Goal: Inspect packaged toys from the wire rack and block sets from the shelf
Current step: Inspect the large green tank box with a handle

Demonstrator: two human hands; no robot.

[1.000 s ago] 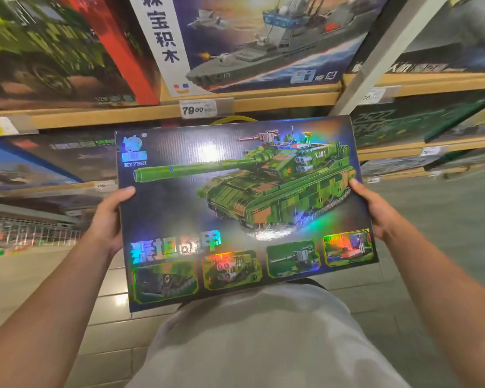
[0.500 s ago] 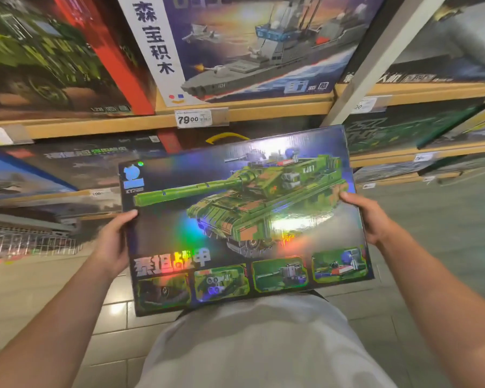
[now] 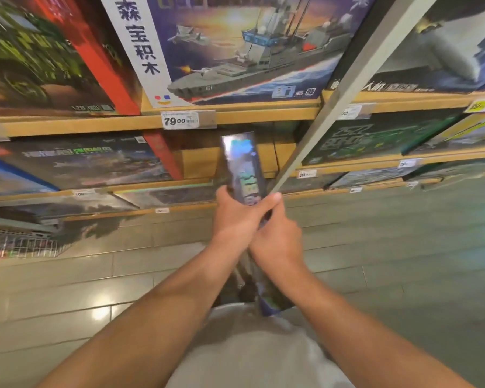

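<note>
The holographic tank block set box (image 3: 242,166) now stands on edge, so I see only its narrow shiny side. Its far end reaches toward a gap in the wooden shelf (image 3: 109,124). My left hand (image 3: 233,217) grips the box from the left. My right hand (image 3: 277,242) grips it from the right, fingers wrapped over the edge. Both hands meet close together at the middle of the box. The near end of the box (image 3: 269,301) shows below my wrists.
A warship block set (image 3: 244,46) stands on the upper shelf above a 79.00 price tag (image 3: 181,120). More boxes fill the lower shelves. A grey upright post (image 3: 342,88) crosses on the right. A wire rack (image 3: 17,245) sits low left over tiled floor.
The box has turned from face-up to edge-on and moved toward the shelf. Both hands came together from its two sides to its middle.
</note>
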